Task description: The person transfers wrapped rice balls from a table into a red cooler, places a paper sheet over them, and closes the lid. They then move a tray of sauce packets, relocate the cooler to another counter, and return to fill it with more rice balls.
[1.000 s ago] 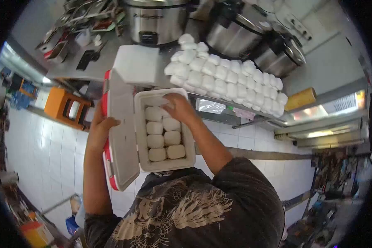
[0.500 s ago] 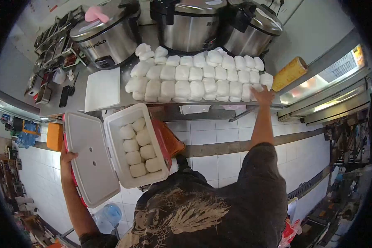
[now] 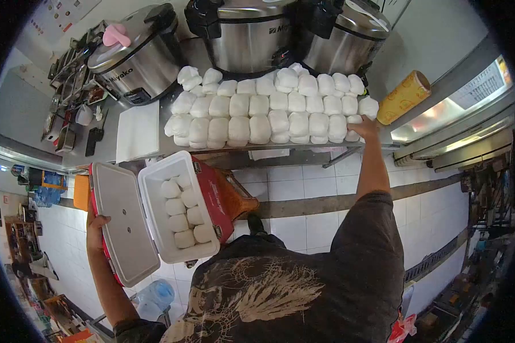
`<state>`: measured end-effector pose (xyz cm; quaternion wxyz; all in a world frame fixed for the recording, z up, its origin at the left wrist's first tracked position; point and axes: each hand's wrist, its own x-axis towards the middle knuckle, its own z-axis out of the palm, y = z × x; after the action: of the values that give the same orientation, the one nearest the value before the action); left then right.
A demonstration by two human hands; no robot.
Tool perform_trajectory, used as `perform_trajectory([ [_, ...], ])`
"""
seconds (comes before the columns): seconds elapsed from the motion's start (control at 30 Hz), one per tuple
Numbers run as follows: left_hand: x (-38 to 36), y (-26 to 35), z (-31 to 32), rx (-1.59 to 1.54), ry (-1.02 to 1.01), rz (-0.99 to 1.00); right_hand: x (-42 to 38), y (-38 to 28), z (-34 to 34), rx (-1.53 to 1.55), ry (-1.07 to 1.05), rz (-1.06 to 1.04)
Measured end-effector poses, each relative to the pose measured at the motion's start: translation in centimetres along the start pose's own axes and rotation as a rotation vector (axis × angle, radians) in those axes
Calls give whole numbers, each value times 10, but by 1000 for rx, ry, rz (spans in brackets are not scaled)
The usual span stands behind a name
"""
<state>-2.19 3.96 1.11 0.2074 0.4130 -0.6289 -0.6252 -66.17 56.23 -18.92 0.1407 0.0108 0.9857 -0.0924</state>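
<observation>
My left hand (image 3: pixel 97 224) grips the outer edge of the cooler box's white lid (image 3: pixel 127 200), which is swung wide to the left. Inside the red-and-white cooler box (image 3: pixel 214 197) sit several white rounded packets (image 3: pixel 178 222), apparently wrapped rice, in two columns. Out at the right end of the steel table, my right hand (image 3: pixel 368 129) has its fingers curled around a white packet (image 3: pixel 353 120) in the front rows. Many more such packets (image 3: pixel 260 129) stand stacked in rows to its left. My fingers partly hide the held packet.
Three large rice cookers (image 3: pixel 140 71) stand behind the packets, one with a pink scoop (image 3: pixel 116 35) on top. A white sheet or board (image 3: pixel 137 131) lies left of the stack. A yellow roll (image 3: pixel 404 98) stands at the right, near a lit glass case.
The view has shifted slightly, so the table and cookers appear further left. My right hand has closed in on the end packet. My left hand still holds the lid.
</observation>
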Motion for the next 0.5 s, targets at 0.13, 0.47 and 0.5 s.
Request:
perform_trajectory([
  [0.13, 2, -3, -6, 11, -2, -12, 20, 31, 14, 113, 127, -77],
  [0.47, 5, -4, -11, -39, -9, -2, -49, 59, 1, 1277, -9, -57],
  [0.5, 3, -2, -11, -25, 13, -18, -46, 62, 4, 1324, -17, -43],
])
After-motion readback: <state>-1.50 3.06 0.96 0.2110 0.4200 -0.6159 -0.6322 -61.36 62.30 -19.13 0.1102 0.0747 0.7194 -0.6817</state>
